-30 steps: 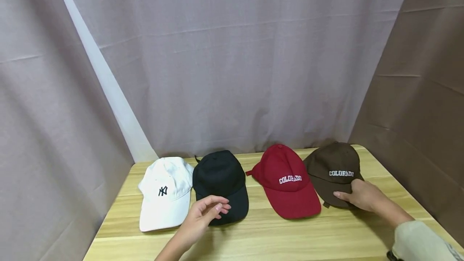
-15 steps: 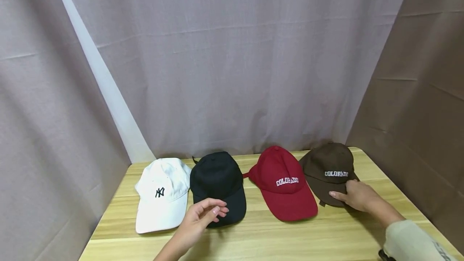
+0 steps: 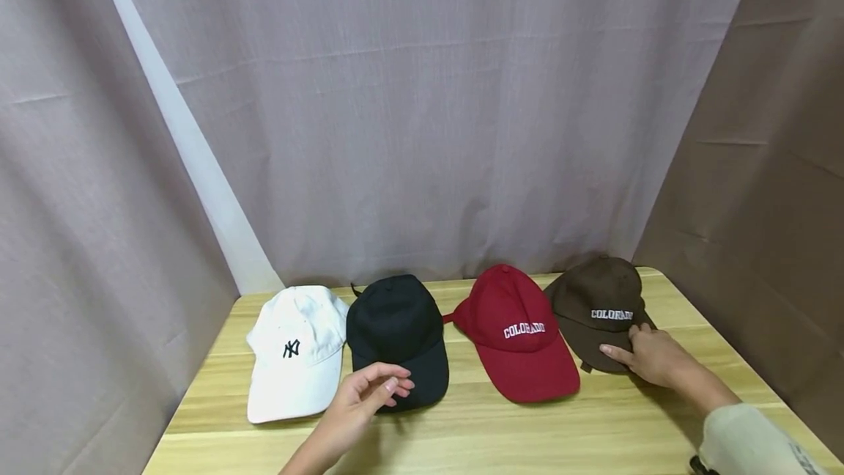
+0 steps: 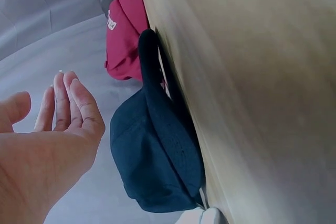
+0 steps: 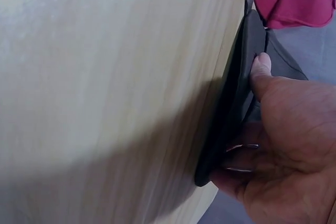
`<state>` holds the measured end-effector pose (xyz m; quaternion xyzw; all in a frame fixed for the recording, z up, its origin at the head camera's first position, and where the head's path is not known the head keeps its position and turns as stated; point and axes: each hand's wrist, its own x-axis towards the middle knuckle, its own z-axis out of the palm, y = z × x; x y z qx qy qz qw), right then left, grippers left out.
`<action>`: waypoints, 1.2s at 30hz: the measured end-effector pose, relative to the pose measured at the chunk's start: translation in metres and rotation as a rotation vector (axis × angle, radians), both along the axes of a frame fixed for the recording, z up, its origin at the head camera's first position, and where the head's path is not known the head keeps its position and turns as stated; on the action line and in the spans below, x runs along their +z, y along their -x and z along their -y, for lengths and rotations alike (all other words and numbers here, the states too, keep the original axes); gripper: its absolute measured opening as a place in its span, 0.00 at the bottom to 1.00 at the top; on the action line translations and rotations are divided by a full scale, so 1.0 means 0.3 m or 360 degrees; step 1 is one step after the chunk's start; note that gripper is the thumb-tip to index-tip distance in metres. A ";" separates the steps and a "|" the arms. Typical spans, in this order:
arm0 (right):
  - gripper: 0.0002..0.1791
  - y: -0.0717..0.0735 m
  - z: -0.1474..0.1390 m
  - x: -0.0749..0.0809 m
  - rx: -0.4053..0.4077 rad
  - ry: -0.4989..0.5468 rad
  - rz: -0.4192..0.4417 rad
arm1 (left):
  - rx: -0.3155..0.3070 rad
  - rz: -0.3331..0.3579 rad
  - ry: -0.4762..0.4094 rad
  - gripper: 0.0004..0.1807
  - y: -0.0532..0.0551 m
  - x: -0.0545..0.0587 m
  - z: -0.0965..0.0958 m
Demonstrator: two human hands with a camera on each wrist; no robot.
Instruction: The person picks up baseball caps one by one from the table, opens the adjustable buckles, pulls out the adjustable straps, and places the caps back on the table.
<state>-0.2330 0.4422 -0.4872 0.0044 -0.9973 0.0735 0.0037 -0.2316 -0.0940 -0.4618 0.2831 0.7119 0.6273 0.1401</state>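
Observation:
Four caps stand in a row on the wooden table. My right hand [image 3: 653,358] is at the brim of the brown COLORADO cap [image 3: 596,292], at the row's right end. In the right wrist view its thumb [image 5: 261,69] presses the brim's top, and the curled fingers grip toward the other side edge; the fingertips are partly hidden. My left hand [image 3: 361,402] hovers near the brim of the black cap [image 3: 395,321], fingers loosely bent and holding nothing. The left wrist view shows that hand apart from the black cap [image 4: 152,145].
A red COLORADO cap [image 3: 514,314] sits between the black and brown caps. The white cap [image 3: 297,358] is at the left end, touching or nearly touching the black one. Grey curtains [image 3: 409,130] stand behind the table [image 3: 501,438] and at both sides.
The head view has shifted slightly. My right hand's fingers show a little more on top of the brown cap's brim. My left hand and the other caps stay nearly in place.

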 end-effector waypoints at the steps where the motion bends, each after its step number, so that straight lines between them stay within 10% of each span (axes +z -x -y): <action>1: 0.52 0.000 0.003 0.000 0.0002 0.0011 0.0008 | 0.0009 0.0002 0.0003 0.21 0.001 0.003 0.003; 10: 0.52 -0.009 -0.005 0.019 -0.0059 0.0151 0.0082 | 0.0003 -0.0007 0.0007 0.21 0.012 0.019 -0.002; 15: 0.37 -0.024 0.026 0.081 -0.0081 0.0164 -0.0179 | 0.0039 -0.0012 0.0032 0.20 0.011 0.018 0.002; 21: 0.25 -0.081 0.236 0.163 -0.0044 0.0281 -0.0614 | 0.0065 -0.0049 0.0022 0.19 0.005 0.013 0.019; 27: 0.19 -0.148 0.488 0.135 0.0202 0.0357 -0.0864 | 0.0051 -0.0046 0.0009 0.20 0.003 0.011 0.024; 36: 0.18 -0.188 0.669 0.102 0.0340 0.0363 -0.0784 | 0.0025 -0.0017 0.0009 0.21 0.004 0.019 0.006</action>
